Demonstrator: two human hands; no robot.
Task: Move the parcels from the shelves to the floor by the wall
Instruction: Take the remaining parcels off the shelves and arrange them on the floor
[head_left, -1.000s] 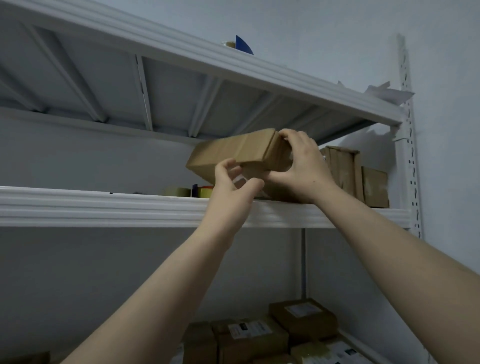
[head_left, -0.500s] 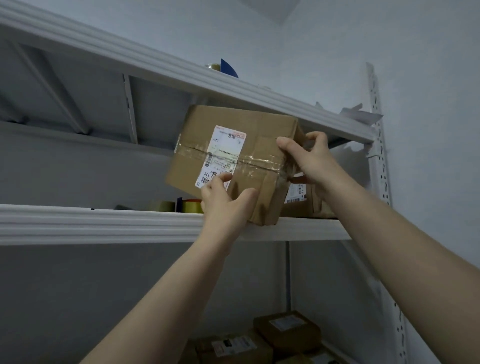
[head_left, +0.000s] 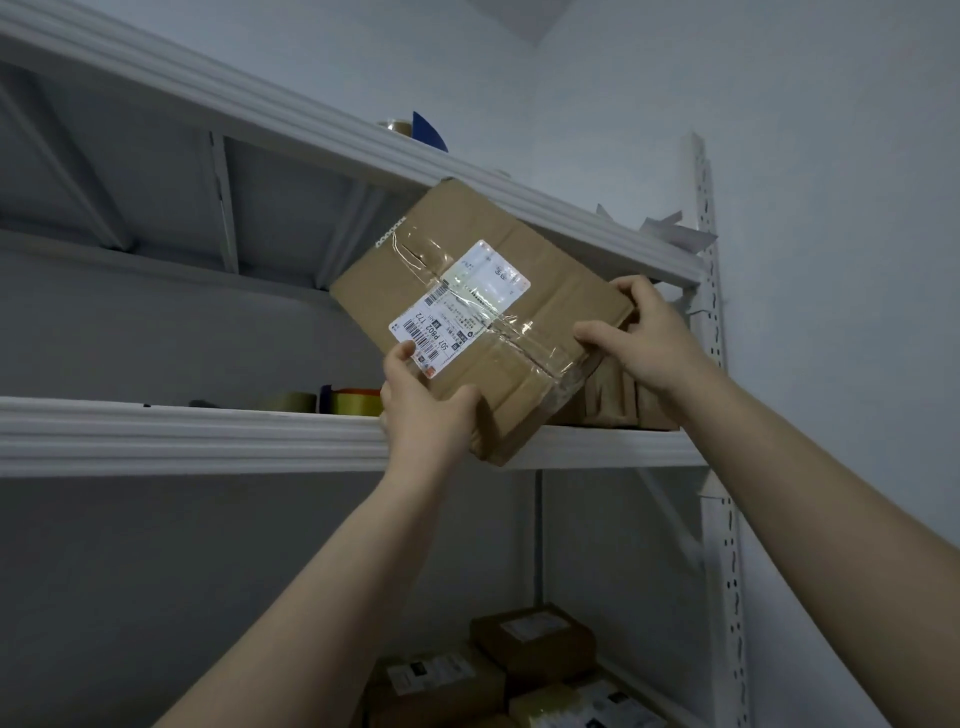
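Observation:
A brown cardboard parcel (head_left: 498, 291) with a white shipping label and clear tape is tilted out past the front edge of the middle shelf (head_left: 182, 436). My left hand (head_left: 423, 410) grips its lower left corner from below. My right hand (head_left: 641, 338) holds its right end, thumb on the taped face. Behind the right hand another brown parcel (head_left: 618, 400) still rests on the same shelf, mostly hidden. Several more labelled parcels (head_left: 530, 644) sit on the bottom shelf.
Tape rolls (head_left: 348, 401) lie on the middle shelf to the left of the parcel. The top shelf (head_left: 322, 140) carries a blue object and crumpled paper (head_left: 670, 231). A white perforated upright post (head_left: 719, 467) stands at the right, next to the wall.
The parcel has come off the middle shelf and swung label-side toward me, now tilted further right and lower, with both hands still on it.

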